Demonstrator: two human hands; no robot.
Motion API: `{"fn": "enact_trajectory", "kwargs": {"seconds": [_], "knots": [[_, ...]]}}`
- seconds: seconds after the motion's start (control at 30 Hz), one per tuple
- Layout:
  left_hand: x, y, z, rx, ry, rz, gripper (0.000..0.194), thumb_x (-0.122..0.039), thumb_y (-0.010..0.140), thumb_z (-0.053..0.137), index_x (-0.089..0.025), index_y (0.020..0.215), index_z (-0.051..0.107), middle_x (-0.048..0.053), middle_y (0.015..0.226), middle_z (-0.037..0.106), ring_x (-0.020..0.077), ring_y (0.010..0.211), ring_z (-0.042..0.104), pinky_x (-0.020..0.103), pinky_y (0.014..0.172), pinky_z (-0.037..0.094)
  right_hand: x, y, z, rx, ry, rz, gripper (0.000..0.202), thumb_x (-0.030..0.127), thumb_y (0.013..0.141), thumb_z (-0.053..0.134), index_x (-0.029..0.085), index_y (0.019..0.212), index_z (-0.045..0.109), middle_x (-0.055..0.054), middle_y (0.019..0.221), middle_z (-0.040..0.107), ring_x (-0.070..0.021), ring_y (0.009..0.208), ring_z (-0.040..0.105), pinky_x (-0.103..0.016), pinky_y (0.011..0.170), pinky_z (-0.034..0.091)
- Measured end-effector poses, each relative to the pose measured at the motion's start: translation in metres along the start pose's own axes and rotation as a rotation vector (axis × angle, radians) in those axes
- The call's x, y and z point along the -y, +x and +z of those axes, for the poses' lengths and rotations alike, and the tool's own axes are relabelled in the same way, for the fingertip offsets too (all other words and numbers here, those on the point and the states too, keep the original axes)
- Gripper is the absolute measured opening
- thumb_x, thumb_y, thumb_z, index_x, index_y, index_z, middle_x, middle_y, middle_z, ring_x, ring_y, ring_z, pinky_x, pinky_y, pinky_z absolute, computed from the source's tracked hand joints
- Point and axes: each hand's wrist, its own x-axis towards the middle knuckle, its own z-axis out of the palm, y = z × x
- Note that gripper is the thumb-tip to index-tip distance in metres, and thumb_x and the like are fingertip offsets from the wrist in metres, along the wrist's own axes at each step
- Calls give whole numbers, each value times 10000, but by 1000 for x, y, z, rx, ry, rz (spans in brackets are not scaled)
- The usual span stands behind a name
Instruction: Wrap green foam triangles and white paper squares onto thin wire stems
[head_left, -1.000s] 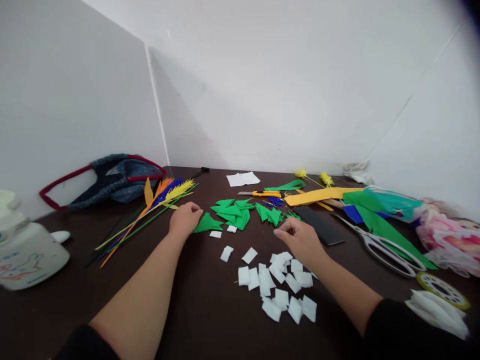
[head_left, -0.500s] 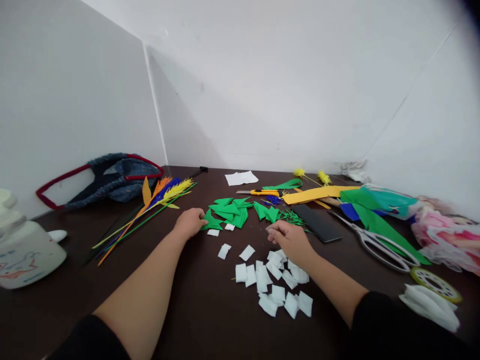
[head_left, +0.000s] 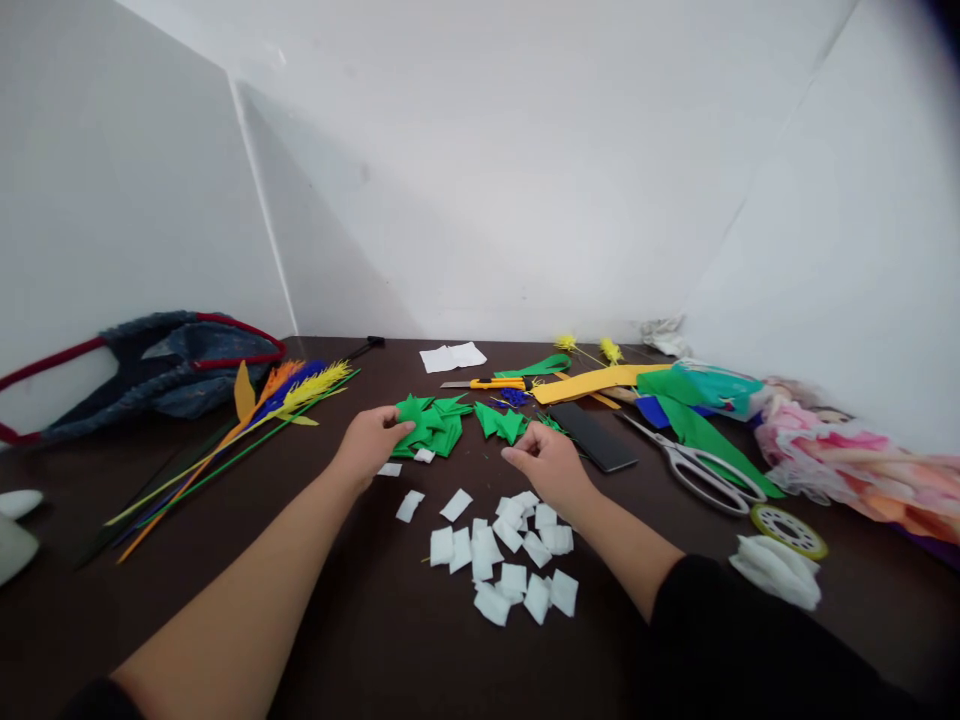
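Observation:
My left hand (head_left: 373,443) is closed, thumb and fingers pinching a green star-shaped cut piece (head_left: 412,418) at the left side of a pile of green pieces (head_left: 444,430). My right hand (head_left: 553,465) hovers over the table with its fingers curled into a pinch; whatever is between the fingertips, if anything, is too small to make out. Just beyond it lie a few more green pieces (head_left: 501,424). Several small white pads (head_left: 514,578) are scattered between my forearms, and a small white one (head_left: 424,456) sits against the green pile.
Behind the green pieces lie a yellow utility knife (head_left: 499,383), yellow strip (head_left: 592,384) and white paper (head_left: 453,357). On the right are a black slab (head_left: 594,437), scissors (head_left: 709,470), a tape roll (head_left: 789,531) and a doll (head_left: 817,440). Colourful stems (head_left: 247,430) and a denim item (head_left: 180,365) occupy the left.
The view has swung to the right, so everything sits farther left. My left hand has raised the green star-shaped piece slightly over the pile. My right hand stays close to the smaller green group.

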Motion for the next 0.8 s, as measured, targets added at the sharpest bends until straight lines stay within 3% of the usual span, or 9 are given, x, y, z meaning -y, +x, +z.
{"fn": "enact_trajectory", "kwargs": {"seconds": [0.1,0.23,0.43,0.63,0.8], "knots": [[-14,-5,13,22,-243,-59,316,-451,680,547,-148,722,626,9,613,615,146,558,525,233,507,359,1,-2,1,45,65,16,189,272,636,618,183,545,477,44,502,487,-106,498,449,-227,490,340],[-28,-9,29,168,-461,-167,303,-450,679,545,-159,611,600,3,544,599,142,516,515,248,510,378,-2,-5,5,140,183,4,93,218,684,569,177,602,553,14,576,568,-116,563,510,-240,556,398],[-51,-19,45,385,-581,-109,319,-448,714,526,-166,589,610,22,582,627,140,537,525,256,562,407,-4,-4,9,134,375,-94,63,202,658,607,179,603,586,-43,888,616,-146,844,568,-281,764,433],[-66,-30,50,536,-677,-93,319,-451,726,509,-168,607,593,27,605,630,135,536,511,252,555,393,-8,-2,10,101,351,29,75,237,655,603,163,644,605,-22,702,623,-141,672,559,-271,663,437],[-63,-27,49,458,-566,-74,351,-458,726,480,-187,509,431,-44,458,431,113,464,417,235,494,342,-13,0,11,135,302,48,93,250,653,598,159,634,608,-8,637,613,-132,617,535,-254,615,422]]}}
